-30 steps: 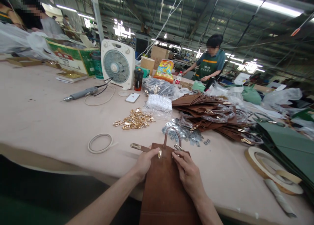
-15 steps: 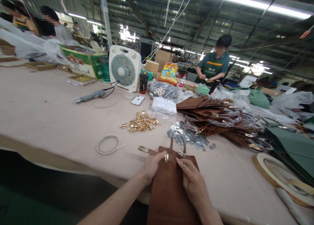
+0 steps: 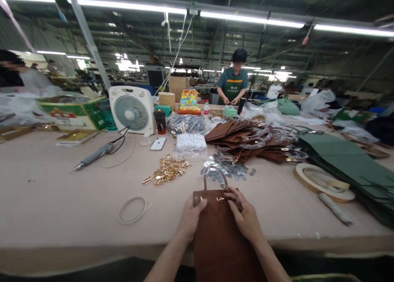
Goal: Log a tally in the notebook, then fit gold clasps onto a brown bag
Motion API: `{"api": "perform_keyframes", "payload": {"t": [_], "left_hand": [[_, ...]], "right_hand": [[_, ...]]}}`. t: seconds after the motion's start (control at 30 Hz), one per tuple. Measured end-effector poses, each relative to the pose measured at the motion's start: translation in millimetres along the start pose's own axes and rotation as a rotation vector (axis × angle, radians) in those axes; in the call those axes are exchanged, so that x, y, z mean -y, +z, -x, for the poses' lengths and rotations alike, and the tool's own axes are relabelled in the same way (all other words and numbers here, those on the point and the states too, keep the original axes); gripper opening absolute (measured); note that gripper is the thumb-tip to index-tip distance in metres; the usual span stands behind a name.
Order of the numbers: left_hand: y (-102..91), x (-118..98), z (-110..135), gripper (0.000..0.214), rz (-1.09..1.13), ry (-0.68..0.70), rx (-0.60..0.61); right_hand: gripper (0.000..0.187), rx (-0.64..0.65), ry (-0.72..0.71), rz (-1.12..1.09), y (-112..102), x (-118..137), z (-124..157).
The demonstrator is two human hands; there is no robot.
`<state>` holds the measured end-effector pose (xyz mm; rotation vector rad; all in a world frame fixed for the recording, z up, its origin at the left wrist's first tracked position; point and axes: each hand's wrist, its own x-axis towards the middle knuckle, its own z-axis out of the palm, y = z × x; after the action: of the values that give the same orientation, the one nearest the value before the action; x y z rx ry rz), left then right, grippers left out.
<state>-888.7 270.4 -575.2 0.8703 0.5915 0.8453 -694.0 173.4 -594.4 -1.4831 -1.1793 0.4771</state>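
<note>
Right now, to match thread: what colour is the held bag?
The bag is reddish brown, clearest in the head view.

room: factory hall (image 3: 191, 56) | roof: steel trusses (image 3: 123, 40) | light: fluorescent tubes (image 3: 246, 18)

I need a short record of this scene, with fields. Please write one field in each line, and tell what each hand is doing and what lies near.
Left hand: holds the top edge of the brown bag.
Right hand: holds the same edge, beside a gold fitting at the handle.
Near the hands: loose gold buckles on the table.
Further: stacked brown bags in plastic.
Co-worker: stands across the table.
</note>
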Motion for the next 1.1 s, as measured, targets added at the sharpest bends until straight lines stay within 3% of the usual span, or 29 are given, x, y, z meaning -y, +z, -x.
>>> {"api": "perform_keyframes", "payload": {"t": [0.23,0.33,0.4,0.5,0.67,0.77,0.9,1.0,1.1], "left_hand": [[17.0,-2,9,0.051,-0.093,0.025,-0.048],[21.1,0,12,0.053,-0.004,-0.054,-0.085],[23.5,0,14,0.054,0.09,-0.177,-0.084],[27.1,-2,16,0.054,0.198,-0.345,-0.067],[36.1,-11,13,0.05,0.221,-0.379,-0.091],[42.9,-17,10,0.053,0.203,-0.424,-0.078],[49.2,-20,8,0.054,0.151,-0.392,-0.103],[52.1,-18,5,0.054,0.166,-0.376,-0.112],[54.4,-17,3,0.052,0.181,-0.377,-0.112]], "right_hand": [[0.046,-0.164,-0.024,-0.023,-6,23,22],[0.043,-0.27,-0.005,-0.032,-1,33,39],[0.037,-0.312,0.03,-0.006,6,42,51],[0.036,-0.318,0.042,0.09,20,55,66],[0.05,-0.268,-0.028,0.2,27,72,72],[0.049,-0.24,-0.025,0.072,18,73,62],[0.033,-0.304,0.128,-0.218,8,60,44],[0.038,-0.394,0.224,-0.34,9,48,37],[0.042,-0.444,0.233,-0.386,9,43,35]]}}
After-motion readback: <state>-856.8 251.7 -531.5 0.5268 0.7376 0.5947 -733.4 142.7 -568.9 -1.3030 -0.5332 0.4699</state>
